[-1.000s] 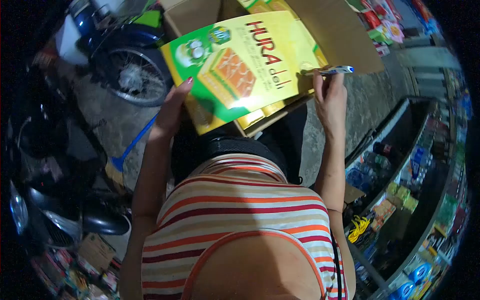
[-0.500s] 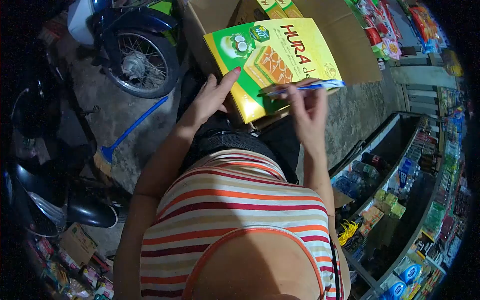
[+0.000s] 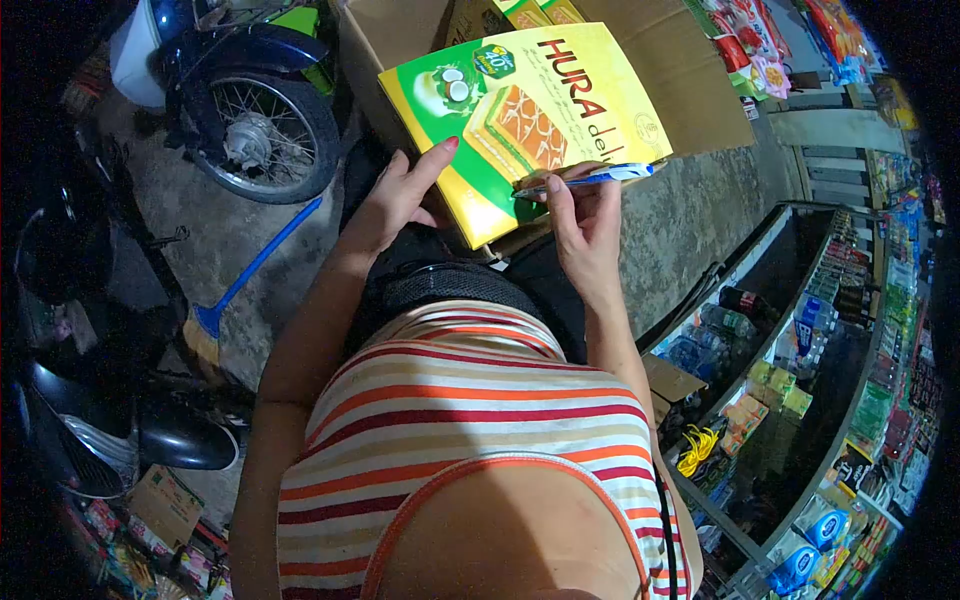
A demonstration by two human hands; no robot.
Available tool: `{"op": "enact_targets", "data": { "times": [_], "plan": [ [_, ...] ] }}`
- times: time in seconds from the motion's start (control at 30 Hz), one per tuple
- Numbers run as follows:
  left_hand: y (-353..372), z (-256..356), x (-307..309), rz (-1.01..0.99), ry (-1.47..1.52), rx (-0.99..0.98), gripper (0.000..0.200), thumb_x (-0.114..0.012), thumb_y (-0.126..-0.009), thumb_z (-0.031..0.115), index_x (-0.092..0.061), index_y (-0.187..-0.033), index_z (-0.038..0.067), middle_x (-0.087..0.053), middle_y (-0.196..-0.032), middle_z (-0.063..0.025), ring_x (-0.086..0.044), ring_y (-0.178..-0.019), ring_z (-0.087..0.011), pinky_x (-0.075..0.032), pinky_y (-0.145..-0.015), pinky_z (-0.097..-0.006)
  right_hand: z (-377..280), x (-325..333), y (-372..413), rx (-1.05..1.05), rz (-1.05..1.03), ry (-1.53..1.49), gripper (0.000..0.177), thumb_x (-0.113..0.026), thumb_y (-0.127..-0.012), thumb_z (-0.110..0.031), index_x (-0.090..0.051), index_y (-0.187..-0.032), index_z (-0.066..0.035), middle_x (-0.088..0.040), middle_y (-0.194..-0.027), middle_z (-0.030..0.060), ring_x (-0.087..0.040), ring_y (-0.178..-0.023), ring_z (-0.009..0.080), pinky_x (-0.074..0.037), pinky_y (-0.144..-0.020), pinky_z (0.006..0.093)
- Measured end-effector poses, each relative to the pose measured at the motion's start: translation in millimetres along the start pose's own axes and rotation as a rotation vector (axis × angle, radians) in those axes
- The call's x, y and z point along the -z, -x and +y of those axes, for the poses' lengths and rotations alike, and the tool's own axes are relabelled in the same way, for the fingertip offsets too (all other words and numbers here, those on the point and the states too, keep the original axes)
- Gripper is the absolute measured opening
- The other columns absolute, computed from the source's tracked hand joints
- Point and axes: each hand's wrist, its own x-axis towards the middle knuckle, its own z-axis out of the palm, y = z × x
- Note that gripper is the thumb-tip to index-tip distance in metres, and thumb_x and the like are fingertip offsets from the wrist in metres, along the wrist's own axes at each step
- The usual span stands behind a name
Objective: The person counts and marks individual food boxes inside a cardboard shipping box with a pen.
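A yellow and green Hura cake box lies tilted over an open cardboard carton. My left hand grips the cake box at its left edge, thumb on the printed face and the other fingers beneath. Between the fingers of my right hand is a blue and white pen, its tip close over the green band near the box's lower edge. Other yellow-green boxes show inside the carton behind it.
A motorbike wheel stands at the upper left, with a blue-handled broom on the floor below it. Another dark motorbike is at far left. On the right, a display case holds bottles and packets.
The whole view has shifted slightly, with most things now further left. The pen tip sits a little further right along the cake box, and more of the box's lettering shows.
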Motion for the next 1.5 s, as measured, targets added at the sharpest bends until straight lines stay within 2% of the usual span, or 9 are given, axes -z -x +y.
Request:
{"op": "enact_targets", "data": {
  "times": [0.17,0.27,0.3,0.43,0.77,0.93,1.03,1.17,1.5],
  "plan": [
    [1,-3,1,0.023,0.011,-0.013,0.066,-0.059,-0.088,0.050,-0.045,-0.130,0.002,-0.057,-0.116,-0.0128,-0.061,-0.105,-0.0225,-0.056,-0.066,-0.0347,3,0,0,0.030,0.005,0.050,0.026,-0.060,-0.092,-0.011,-0.046,-0.110,0.001,-0.064,-0.091,0.0122,-0.061,-0.079,0.0152,-0.049,-0.067,0.0296],
    [-17,-21,14,0.053,-0.070,0.034,0.065,-0.055,-0.090,0.051,-0.047,-0.133,0.003,-0.056,-0.115,-0.0120,-0.060,-0.106,-0.0213,-0.057,-0.062,-0.0306,-7,4,1,-0.018,-0.073,0.268,0.029,-0.058,-0.093,-0.022,-0.047,-0.105,0.002,-0.063,-0.082,0.0198,-0.063,-0.071,0.0308,-0.049,-0.064,0.0400],
    [-38,-49,33,-0.011,-0.109,-0.026,0.061,-0.051,-0.091,0.050,-0.048,-0.135,0.007,-0.060,-0.111,-0.0104,-0.061,-0.103,-0.0212,-0.057,-0.061,-0.0284,-5,5,2,-0.018,-0.049,0.328,0.027,-0.063,-0.092,-0.024,-0.054,-0.095,0.001,-0.063,-0.077,0.0113,-0.061,-0.069,0.0164,-0.050,-0.061,0.0309],
    [-3,1,-6,0.001,-0.058,0.020,0.059,-0.044,-0.096,0.051,-0.046,-0.133,0.006,-0.064,-0.113,-0.0128,-0.067,-0.095,-0.0197,-0.056,-0.069,-0.0292,-2,3,4,0.191,-0.157,0.377,0.024,-0.057,-0.092,-0.024,-0.050,-0.095,-0.001,-0.058,-0.072,0.0219,-0.061,-0.069,0.0421,-0.049,-0.061,0.0464],
    [-5,-1,2,0.011,-0.112,0.105,0.076,-0.048,-0.088,0.064,-0.035,-0.142,0.011,-0.051,-0.134,-0.0111,-0.057,-0.115,-0.0236,-0.055,-0.083,-0.0374,-11,12,5,0.409,-0.086,0.291,0.018,-0.056,-0.088,-0.018,-0.048,-0.097,-0.005,-0.057,-0.086,0.0180,-0.059,-0.080,0.0388,-0.048,-0.067,0.0440],
    [-8,-1,11,-0.055,-0.106,0.063,0.073,-0.051,-0.087,0.064,-0.039,-0.139,0.013,-0.051,-0.133,-0.0087,-0.057,-0.115,-0.0216,-0.053,-0.086,-0.0375,-35,139,31,-0.091,0.422,0.137,0.026,-0.049,-0.095,-0.026,-0.051,-0.104,-0.002,-0.060,-0.093,0.0139,-0.061,-0.089,0.0249,-0.048,-0.076,0.0398],
    [-14,1,23,-0.018,-0.112,0.071,0.071,-0.055,-0.086,0.063,-0.042,-0.136,0.013,-0.054,-0.128,-0.0077,-0.060,-0.107,-0.0193,-0.054,-0.079,-0.0317,14,256,107,-0.097,0.726,0.550,0.026,-0.043,-0.095,-0.021,-0.054,-0.108,-0.002,-0.063,-0.100,0.0141,-0.061,-0.100,0.0218,-0.048,-0.084,0.0378],
    [0,5,4,0.099,-0.111,0.050,0.060,-0.057,-0.086,0.061,-0.051,-0.121,0.013,-0.058,-0.099,-0.0016,-0.054,-0.073,-0.0098,-0.041,-0.054,-0.0220,85,385,253,-0.657,1.242,0.933,0.032,-0.055,-0.085,-0.030,-0.062,-0.098,-0.001,-0.063,-0.095,0.0294,-0.062,-0.092,0.0431,-0.049,-0.077,0.0509],
    [15,12,-18,0.193,-0.191,0.011,0.056,-0.055,-0.087,0.060,-0.055,-0.114,0.010,-0.059,-0.086,-0.0011,-0.048,-0.054,-0.0080,-0.034,-0.044,-0.0210,118,497,422,-1.307,1.337,1.236,0.029,-0.047,-0.092,-0.017,-0.055,-0.118,-0.008,-0.059,-0.110,0.0238,-0.060,-0.101,0.0437,-0.051,-0.084,0.0498]
  ]
}}
